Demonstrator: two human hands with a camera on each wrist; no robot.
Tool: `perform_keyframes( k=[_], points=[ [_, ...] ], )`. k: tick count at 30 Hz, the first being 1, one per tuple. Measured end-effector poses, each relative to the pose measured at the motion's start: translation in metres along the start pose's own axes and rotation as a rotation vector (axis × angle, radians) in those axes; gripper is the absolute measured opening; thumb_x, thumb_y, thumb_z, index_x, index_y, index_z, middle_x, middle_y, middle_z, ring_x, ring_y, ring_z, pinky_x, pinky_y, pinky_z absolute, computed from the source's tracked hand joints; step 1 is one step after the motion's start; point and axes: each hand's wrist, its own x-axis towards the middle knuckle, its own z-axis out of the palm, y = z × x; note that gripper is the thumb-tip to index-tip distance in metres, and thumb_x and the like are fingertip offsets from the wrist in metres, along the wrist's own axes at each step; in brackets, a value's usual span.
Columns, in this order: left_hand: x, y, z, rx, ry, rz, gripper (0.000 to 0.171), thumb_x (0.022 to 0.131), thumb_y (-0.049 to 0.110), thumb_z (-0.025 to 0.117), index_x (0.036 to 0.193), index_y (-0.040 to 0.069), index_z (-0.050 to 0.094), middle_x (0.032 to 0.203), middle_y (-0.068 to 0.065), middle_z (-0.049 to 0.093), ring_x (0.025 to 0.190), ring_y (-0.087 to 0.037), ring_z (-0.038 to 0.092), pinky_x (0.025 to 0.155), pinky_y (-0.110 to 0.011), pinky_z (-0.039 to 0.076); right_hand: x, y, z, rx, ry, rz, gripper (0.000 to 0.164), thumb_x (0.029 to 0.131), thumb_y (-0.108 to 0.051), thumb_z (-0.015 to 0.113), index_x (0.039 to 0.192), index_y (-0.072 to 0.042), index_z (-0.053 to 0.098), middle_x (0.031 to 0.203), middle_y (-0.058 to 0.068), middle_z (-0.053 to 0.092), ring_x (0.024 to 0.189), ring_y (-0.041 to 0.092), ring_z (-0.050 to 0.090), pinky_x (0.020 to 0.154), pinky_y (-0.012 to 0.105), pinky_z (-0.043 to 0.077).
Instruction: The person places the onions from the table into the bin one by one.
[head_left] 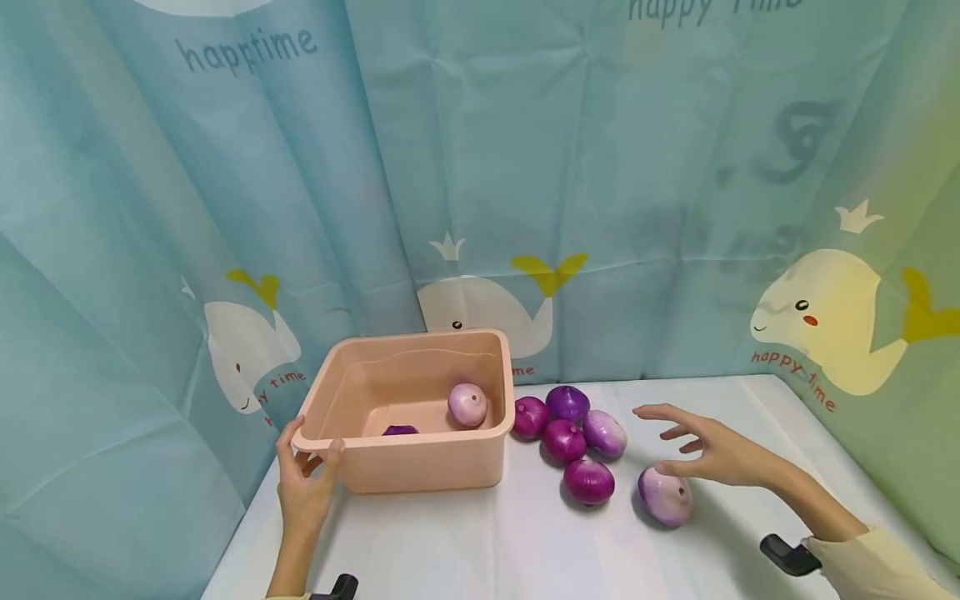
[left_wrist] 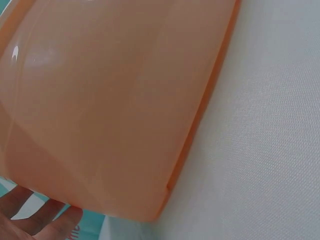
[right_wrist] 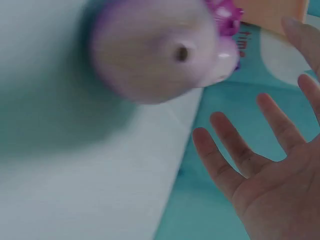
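Observation:
At the left of the table, my left hand (head_left: pixel 306 493) grips the front left corner of a pink plastic bin (head_left: pixel 420 468), thumb at the front rim and fingers round the side. Its fingers (left_wrist: pixel 62 224) show against the bin wall (left_wrist: pixel 110 110) in the left wrist view. Inside the bin lie a pale onion (head_left: pixel 468 405) and a dark purple onion (head_left: pixel 400 430), the latter mostly hidden by the front wall. My right hand (head_left: pixel 720 452), fingers spread and holding nothing, hovers just above a white and purple onion (head_left: pixel 666 500), which looms large in the right wrist view.
Several red onions (head_left: pixel 564 442) lie clustered on the white table (head_left: pixel 450 550), right of the bin. A blue curtain (head_left: pixel 495 167) printed with whales hangs close behind the table and along its left side; a greenish one (head_left: pixel 922 442) runs along the right.

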Motion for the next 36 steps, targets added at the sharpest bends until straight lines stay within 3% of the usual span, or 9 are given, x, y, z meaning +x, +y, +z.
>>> perform_keyframes(
  k=[9, 18, 31, 36],
  points=[
    [-0.001, -0.001, 0.0, -0.016, -0.002, 0.021, 0.072, 0.1, 0.019, 0.067, 0.16, 0.025, 0.027, 0.159, -0.01, 0.038, 0.113, -0.002, 0.05, 0.082, -0.005, 0.046, -0.024, 0.025, 0.018, 0.161, -0.106, 0.006, 0.051, 0.092, -0.017, 0.078, 0.137, -0.016, 0.055, 0.138, 0.014, 0.057, 0.108, 0.018, 0.065, 0.078, 0.034, 0.059],
    [-0.001, -0.001, 0.0, -0.015, -0.01, 0.008, 0.073, 0.1, 0.021, 0.066, 0.16, 0.027, 0.026, 0.16, -0.01, 0.038, 0.114, -0.004, 0.05, 0.082, -0.005, 0.046, -0.025, 0.035, 0.03, 0.236, -0.14, -0.073, 0.044, 0.094, -0.01, 0.075, 0.135, -0.011, 0.059, 0.134, 0.011, 0.061, 0.096, 0.016, 0.067, 0.075, 0.031, 0.059],
    [0.0, -0.003, 0.0, 0.001, -0.012, -0.017, 0.072, 0.1, 0.027, 0.066, 0.16, 0.029, 0.025, 0.16, -0.009, 0.037, 0.114, -0.007, 0.049, 0.08, -0.004, 0.046, -0.022, 0.038, 0.037, 0.181, -0.106, -0.113, 0.044, 0.094, -0.012, 0.075, 0.136, -0.011, 0.06, 0.131, 0.007, 0.064, 0.1, 0.011, 0.064, 0.077, 0.029, 0.056],
    [0.001, -0.003, 0.0, 0.002, -0.012, -0.014, 0.073, 0.1, 0.026, 0.066, 0.16, 0.028, 0.025, 0.16, -0.011, 0.037, 0.115, -0.008, 0.049, 0.08, -0.003, 0.046, -0.023, 0.036, 0.036, 0.102, -0.06, -0.125, 0.046, 0.094, -0.018, 0.077, 0.137, -0.011, 0.061, 0.131, 0.007, 0.066, 0.102, 0.007, 0.062, 0.073, 0.028, 0.057]
  ],
)
